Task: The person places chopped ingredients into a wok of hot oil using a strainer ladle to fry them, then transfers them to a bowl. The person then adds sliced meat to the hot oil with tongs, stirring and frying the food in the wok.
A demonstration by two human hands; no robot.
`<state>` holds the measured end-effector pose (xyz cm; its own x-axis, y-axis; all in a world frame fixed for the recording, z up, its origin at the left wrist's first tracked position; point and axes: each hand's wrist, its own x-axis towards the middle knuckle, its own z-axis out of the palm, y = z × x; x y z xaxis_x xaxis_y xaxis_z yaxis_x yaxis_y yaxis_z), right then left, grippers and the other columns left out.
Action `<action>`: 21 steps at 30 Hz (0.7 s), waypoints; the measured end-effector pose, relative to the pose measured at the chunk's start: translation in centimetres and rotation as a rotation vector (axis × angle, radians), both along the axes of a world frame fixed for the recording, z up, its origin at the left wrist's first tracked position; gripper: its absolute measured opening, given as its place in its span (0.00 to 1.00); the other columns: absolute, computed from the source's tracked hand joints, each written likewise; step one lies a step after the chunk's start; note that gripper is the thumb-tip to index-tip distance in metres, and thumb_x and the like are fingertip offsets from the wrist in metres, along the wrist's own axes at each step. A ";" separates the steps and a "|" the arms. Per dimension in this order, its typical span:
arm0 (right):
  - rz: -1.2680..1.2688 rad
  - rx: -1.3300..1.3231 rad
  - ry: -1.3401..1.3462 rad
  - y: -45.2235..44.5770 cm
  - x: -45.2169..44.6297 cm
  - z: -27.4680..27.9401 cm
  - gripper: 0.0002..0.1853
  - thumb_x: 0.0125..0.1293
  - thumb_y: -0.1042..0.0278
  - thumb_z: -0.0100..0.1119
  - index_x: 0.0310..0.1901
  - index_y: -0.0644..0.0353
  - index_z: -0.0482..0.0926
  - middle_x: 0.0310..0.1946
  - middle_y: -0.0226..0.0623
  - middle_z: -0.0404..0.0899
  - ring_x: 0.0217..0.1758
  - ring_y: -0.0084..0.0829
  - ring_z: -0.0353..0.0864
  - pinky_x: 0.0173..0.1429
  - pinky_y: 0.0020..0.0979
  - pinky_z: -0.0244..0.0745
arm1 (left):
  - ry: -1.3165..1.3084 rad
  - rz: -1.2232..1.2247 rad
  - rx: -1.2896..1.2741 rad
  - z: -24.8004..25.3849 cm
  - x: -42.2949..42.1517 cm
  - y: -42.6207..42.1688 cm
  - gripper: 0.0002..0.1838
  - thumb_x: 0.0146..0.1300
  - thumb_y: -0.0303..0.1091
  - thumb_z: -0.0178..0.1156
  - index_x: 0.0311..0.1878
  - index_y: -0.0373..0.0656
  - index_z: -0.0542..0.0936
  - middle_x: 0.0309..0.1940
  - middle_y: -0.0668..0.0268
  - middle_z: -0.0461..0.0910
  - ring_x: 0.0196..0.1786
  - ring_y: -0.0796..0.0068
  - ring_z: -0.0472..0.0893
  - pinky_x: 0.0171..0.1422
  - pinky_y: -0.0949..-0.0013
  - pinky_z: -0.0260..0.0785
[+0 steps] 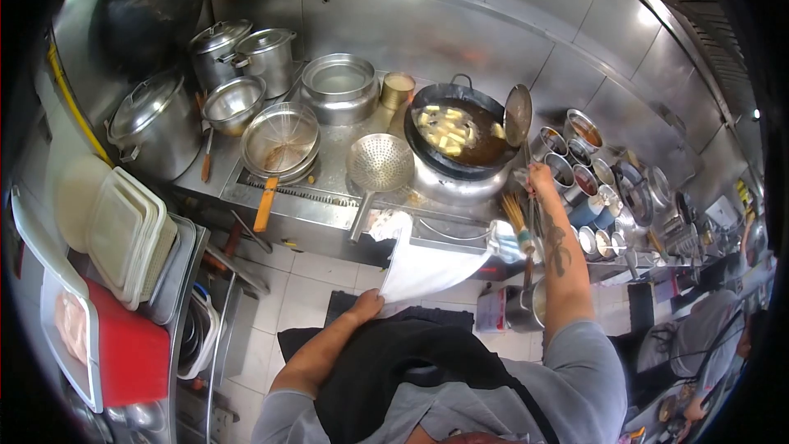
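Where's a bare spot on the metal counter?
A narrow bare patch of counter lies between the orange-handled strainer and the perforated scoop, in front of the open pot. It's crowded right of the wok, with containers near the right hand.

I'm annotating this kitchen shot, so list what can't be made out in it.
All in the head view:
- Wok: its bottom, hidden by dark oil and food pieces.
- Left hand: fingertips too small and turned away to tell whether they grip the white cloth.
- Large pot at far left: contents, hidden by its lid.
- Red bin: its far side, out of sight behind its front.
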<state>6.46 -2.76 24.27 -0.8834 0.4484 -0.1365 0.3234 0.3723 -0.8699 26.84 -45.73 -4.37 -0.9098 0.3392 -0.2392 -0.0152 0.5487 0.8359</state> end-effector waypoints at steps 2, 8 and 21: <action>-0.012 -0.108 -0.018 -0.4 0.1 -0.5 0.12 0.67 0.64 0.39 0.47 0.54 0.70 0.15 0.29 0.66 0.09 0.22 0.60 0.12 0.27 0.55 | 0.032 0.011 -0.010 -0.5 0.3 0.3 0.18 0.55 0.40 0.47 0.36 0.31 0.74 0.35 0.41 0.76 0.43 0.44 0.75 0.50 0.54 0.65; -0.022 -0.483 -0.129 -1.4 -0.7 -1.1 0.13 0.65 0.68 0.36 0.50 0.53 0.65 0.17 0.30 0.66 0.11 0.20 0.57 0.14 0.25 0.51 | 0.038 0.034 -0.064 -0.2 0.7 0.6 0.17 0.54 0.40 0.52 0.37 0.32 0.74 0.32 0.44 0.76 0.40 0.46 0.76 0.47 0.56 0.67; 0.180 -1.080 -0.186 -2.6 -6.9 -6.4 0.09 0.68 0.65 0.41 0.47 0.56 0.64 0.18 0.30 0.67 0.12 0.19 0.57 0.15 0.22 0.53 | -0.049 0.462 0.023 -5.2 4.8 -6.7 0.34 0.48 0.37 0.60 0.59 0.32 0.64 0.37 0.51 0.78 0.37 0.60 0.79 0.45 0.65 0.71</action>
<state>-0.49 -5.31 17.92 -0.8486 -0.1194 -0.5153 0.5003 -0.4975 -0.7086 31.59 -52.47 -9.57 -0.9546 -0.0931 -0.2828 -0.2934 0.4563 0.8401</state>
